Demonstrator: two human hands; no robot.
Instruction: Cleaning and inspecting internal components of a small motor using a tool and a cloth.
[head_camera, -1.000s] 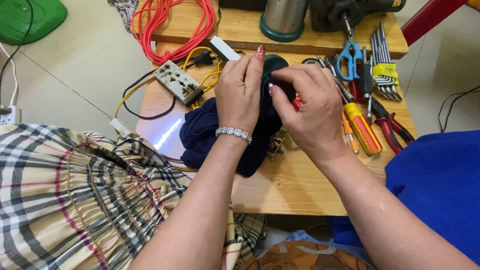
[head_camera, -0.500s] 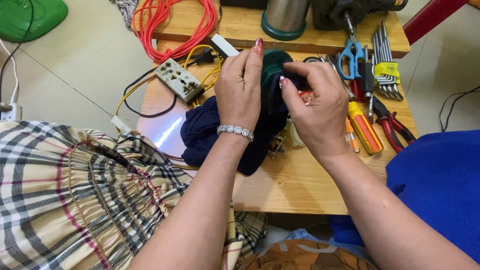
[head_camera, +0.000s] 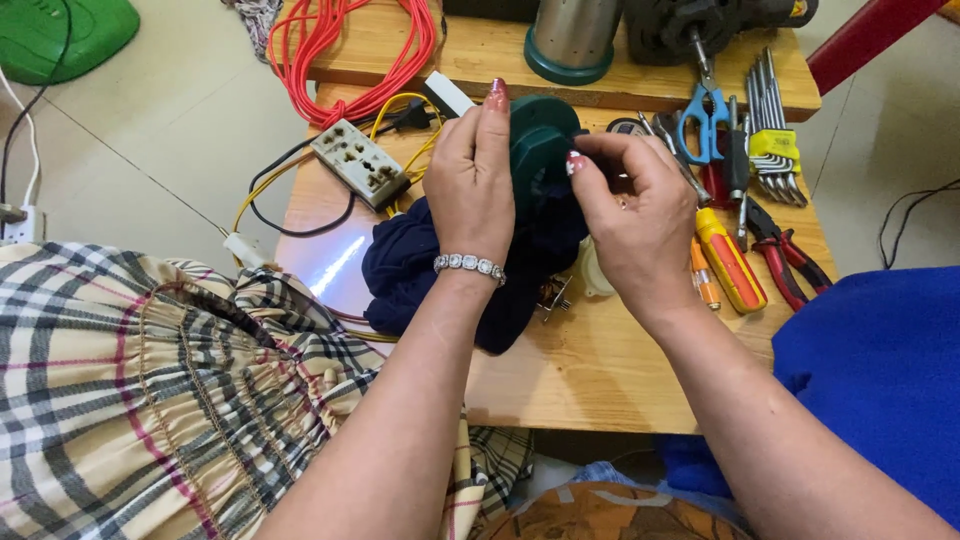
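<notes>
Higher now, one green disc (head_camera: 538, 135) — both hands, left (head_camera: 472, 180) and right (head_camera: 630, 215), gripping it through one navy cloth (head_camera: 420, 265).

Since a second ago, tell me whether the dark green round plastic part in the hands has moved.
Yes. The dark green round plastic part has risen out of the navy cloth, toward the steel canister at the table's far edge, showing more green.

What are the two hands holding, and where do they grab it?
Both hold a dark green round part: left hand on its left side, right hand pinching navy cloth against its right edge.
</notes>
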